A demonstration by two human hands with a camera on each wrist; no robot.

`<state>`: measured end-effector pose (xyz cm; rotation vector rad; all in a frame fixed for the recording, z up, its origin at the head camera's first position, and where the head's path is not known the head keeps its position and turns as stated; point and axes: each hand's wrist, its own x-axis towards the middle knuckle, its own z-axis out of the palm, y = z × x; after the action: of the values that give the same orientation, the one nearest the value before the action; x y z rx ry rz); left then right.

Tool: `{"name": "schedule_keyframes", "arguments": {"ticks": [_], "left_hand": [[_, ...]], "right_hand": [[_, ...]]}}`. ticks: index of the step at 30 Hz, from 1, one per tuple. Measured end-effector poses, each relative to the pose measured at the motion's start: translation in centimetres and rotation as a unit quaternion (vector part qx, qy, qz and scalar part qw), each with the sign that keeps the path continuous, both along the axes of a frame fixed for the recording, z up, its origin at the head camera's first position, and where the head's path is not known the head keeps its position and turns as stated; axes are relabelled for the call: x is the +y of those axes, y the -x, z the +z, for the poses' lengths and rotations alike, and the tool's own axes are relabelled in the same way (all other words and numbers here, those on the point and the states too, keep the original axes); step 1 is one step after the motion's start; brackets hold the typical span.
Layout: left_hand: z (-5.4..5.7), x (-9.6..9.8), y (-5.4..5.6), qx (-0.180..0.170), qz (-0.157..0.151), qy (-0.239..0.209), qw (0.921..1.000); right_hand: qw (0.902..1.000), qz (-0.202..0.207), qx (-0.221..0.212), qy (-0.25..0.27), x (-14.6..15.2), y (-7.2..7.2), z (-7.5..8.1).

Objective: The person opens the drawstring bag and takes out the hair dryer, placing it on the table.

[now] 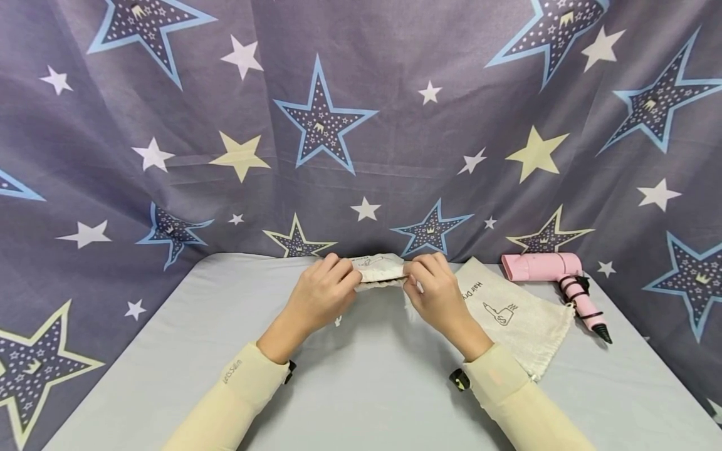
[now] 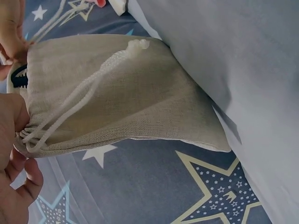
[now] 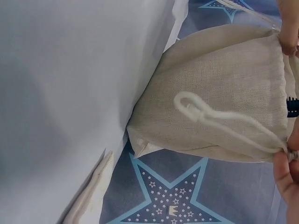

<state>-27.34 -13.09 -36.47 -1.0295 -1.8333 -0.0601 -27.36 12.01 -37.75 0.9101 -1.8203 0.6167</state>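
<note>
Both hands grip the gathered mouth of a cream drawstring bag point(image 1: 380, 269) near the table's far edge. My left hand point(image 1: 326, 291) pinches its left corner, my right hand point(image 1: 437, 291) its right corner. White drawstrings point(image 2: 77, 95) with knotted ends hang down the bag's side in the left wrist view. At the mouth a dark ribbed thing point(image 3: 293, 107) shows in the right wrist view; its kind cannot be made out. A line drawing, partly hidden, is printed on the bag's upper face.
To the right lies a second cream bag point(image 1: 502, 310), flat, printed with a hair dryer drawing. Beyond it rests a pink hair dryer point(image 1: 541, 267), its black cord wound about the handle. A star-patterned curtain point(image 1: 366, 138) hangs behind the grey-covered table point(image 1: 361, 388).
</note>
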Motion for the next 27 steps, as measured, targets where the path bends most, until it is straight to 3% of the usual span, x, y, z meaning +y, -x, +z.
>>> {"name": "schedule_keyframes", "arguments": {"ticks": [13, 27], "left_hand": [[0.12, 0.04, -0.07, 0.002, 0.019, 0.015, 0.9997], [0.65, -0.65, 0.05, -0.030, 0.006, 0.006, 0.9995]], "right_hand": [[0.9995, -0.021, -0.022, 0.003, -0.04, -0.12, 0.15], [0.9993, -0.020, -0.030, 0.001, 0.15, 0.03, 0.38]]}}
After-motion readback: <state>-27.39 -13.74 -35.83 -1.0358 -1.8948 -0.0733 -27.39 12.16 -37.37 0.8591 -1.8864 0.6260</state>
